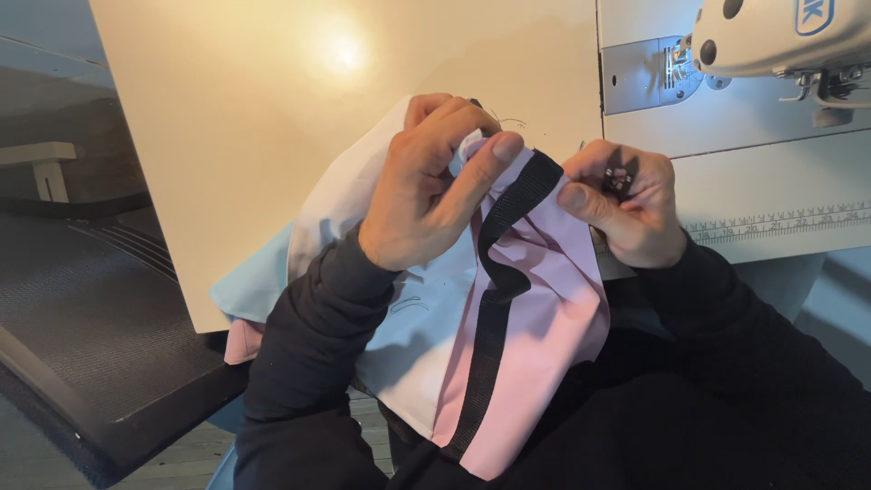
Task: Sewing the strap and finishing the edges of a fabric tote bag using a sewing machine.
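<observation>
Our left hand (pixel 426 186) pinches the bunched top edge of the pink fabric (pixel 535 318), thumb pressed against the fingers. A black strap (pixel 494 299) runs down the fabric, over our lap at the table (pixel 227 136) edge. Our right hand (pixel 626 204) pinches a small dark clip (pixel 619 180) beside the strap's upper end. The sewing machine (pixel 780 36) sits at far right.

The left hand (pixel 426 186) covers the far edge of the pink cloth (pixel 535 336), so the fingertips' grip there is hidden. The right hand (pixel 626 209) closes around 1 small dark metal piece (pixel 619 180), too small to identify. The sewing machine (pixel 780 36) is cut off at the top and right edges, its needle unclear. The cloth's near end runs off the bottom edge.
</observation>
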